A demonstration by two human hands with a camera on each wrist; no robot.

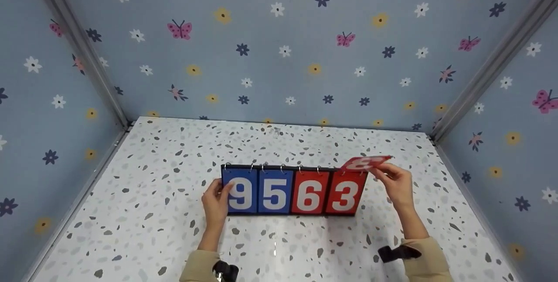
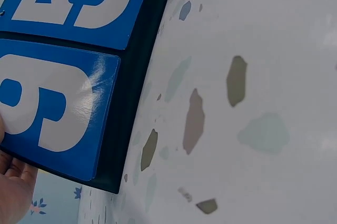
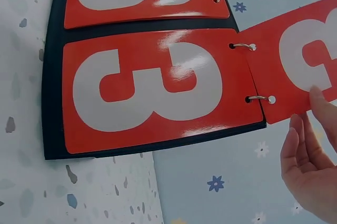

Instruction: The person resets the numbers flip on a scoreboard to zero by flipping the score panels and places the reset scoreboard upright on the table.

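Note:
A flip scoreboard (image 1: 292, 191) in a black frame shows blue 9 and 5 cards, then red 6 and 3 cards, hung on metal rings. My left hand (image 1: 215, 201) grips its left end, thumb on the front beside the blue 9 card (image 2: 79, 113), fingers mostly hidden behind. At the right end, my right hand (image 1: 397, 186) pinches a raised red card (image 1: 365, 163) between thumb and fingers. That card is lifted over the top edge on its rings, and its visible side bears a 3. Below it lies the red 3 card (image 3: 147, 89).
The scoreboard is over a white speckled tabletop (image 1: 174, 151). A blue wall (image 1: 279, 29) with flowers and butterflies stands behind, with matching side panels to left and right. Black straps (image 1: 399, 253) sit at both sleeve cuffs.

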